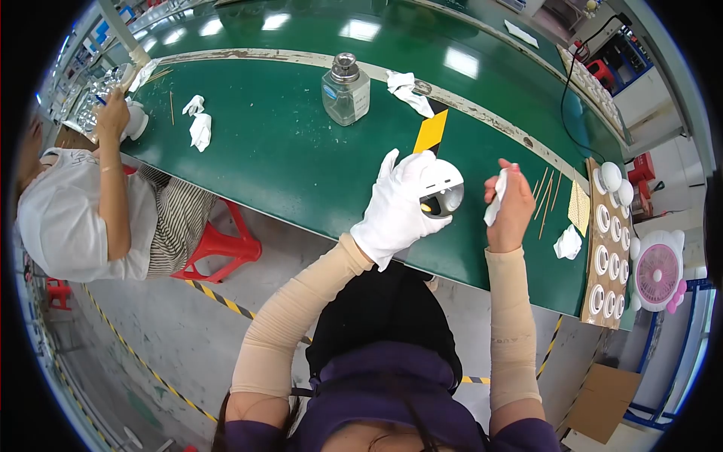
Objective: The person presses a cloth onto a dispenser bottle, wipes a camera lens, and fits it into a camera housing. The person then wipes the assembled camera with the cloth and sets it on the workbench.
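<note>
My left hand (397,202), in a white glove, grips a round white housing (449,178) with a shiny, mirror-like hollow inside. Its slotted rim faces up and to the right, above the green table. Bare and a little to the right, my right hand (515,207) pinches a folded white wipe (496,197), apart from the housing. Several thin wooden sticks (544,197) lie to the right of that hand, beside a crumpled white wipe (568,243) and a yellow cloth (578,207).
A clear pump bottle (346,90) stands further back. At the right edge a board (593,290) carries several white rings, near a pink fan (657,272). On the left a co-worker (90,203) sits by a red stool (226,245). More crumpled wipes (200,132) lie about.
</note>
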{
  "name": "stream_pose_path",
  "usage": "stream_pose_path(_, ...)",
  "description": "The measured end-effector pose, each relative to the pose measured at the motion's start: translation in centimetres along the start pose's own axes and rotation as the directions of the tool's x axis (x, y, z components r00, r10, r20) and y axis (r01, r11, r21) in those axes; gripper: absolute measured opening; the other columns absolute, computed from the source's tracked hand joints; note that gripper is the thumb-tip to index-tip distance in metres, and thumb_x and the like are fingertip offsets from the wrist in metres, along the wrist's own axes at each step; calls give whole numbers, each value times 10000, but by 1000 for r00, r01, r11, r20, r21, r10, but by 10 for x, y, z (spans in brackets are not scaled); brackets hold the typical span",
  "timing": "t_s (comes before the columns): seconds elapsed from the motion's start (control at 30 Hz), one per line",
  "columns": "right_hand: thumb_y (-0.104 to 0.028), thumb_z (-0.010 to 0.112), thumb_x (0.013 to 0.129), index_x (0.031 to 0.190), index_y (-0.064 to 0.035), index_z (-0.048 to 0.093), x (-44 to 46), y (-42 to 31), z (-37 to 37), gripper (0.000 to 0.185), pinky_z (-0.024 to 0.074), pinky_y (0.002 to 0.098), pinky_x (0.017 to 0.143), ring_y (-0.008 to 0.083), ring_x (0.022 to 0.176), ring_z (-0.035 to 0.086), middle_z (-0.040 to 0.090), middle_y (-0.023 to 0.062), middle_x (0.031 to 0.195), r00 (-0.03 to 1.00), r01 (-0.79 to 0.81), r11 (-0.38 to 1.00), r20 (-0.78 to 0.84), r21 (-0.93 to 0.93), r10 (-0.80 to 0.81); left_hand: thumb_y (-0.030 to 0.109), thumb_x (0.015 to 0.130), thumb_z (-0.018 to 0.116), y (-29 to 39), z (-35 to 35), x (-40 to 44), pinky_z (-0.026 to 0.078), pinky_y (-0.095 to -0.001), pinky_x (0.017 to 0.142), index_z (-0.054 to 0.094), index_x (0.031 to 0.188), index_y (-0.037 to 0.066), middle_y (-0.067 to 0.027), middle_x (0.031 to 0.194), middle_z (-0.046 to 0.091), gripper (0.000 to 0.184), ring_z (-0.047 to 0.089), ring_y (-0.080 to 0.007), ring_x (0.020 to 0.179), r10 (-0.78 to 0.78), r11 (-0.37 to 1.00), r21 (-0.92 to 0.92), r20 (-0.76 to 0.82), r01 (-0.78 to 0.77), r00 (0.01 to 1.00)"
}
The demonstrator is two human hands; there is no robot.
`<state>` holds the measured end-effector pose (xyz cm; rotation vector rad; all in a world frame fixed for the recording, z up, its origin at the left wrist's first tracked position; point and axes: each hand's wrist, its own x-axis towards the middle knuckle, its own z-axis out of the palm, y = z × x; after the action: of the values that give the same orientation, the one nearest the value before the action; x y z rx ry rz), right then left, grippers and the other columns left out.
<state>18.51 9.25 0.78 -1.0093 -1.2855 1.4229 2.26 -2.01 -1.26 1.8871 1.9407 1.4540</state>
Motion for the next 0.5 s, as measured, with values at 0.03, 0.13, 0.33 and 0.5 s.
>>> stream_pose_path(0.03, -284, 488, 1032, 1134, 45, 597, -2, -3, 2, 361, 485, 254, 661, 115, 689, 595, 657, 105, 828, 997, 70, 993, -36, 98, -66, 282, 592, 893, 0, -1, 0, 314, -475, 1120, 391, 1366, 42, -147, 1282, 526, 953, 482, -399, 1220, -5, 1000, -11, 0, 5, 1000)
stream_pose_path(0.13, -271, 451, 1042, 1196, 64, 550, -17, -20, 18, 381, 526, 297, 762, 183, 799, 646, 668, 164, 967, 983, 155, 970, -126, 187, -133, 263, 595, 893, 2, -3, 0, 314, -472, 1122, 394, 1370, 53, -144, 1297, 522, 946, 478, -398, 1225, -25, 999, -45, 17, 26, 1000)
stream_pose_path(0.33, -170, 424, 1030, 1204, -5, 649, -51, -2, 55, 329, 345, 369, 1092, 288, 1264, 514, 565, 176, 1347, 727, 680, 629, 454, -377, -515, 276, 630, 864, -13, 5, 0, 254, -478, 1143, 410, 1361, 40, -159, 1308, 529, 893, 495, -337, 1230, 8, 995, -103, 40, -4, 999)
stream_pose_path(0.5, -180, 477, 1020, 1186, 4, 656, -45, 0, 56, 306, 415, 322, 1021, 236, 1204, 554, 591, 182, 1309, 829, 548, 781, 321, -299, -459, 256, 618, 868, -10, 5, 2, 288, -474, 1127, 427, 1359, 55, -154, 1317, 529, 885, 497, -344, 1232, -26, 972, -233, 15, 29, 1000)
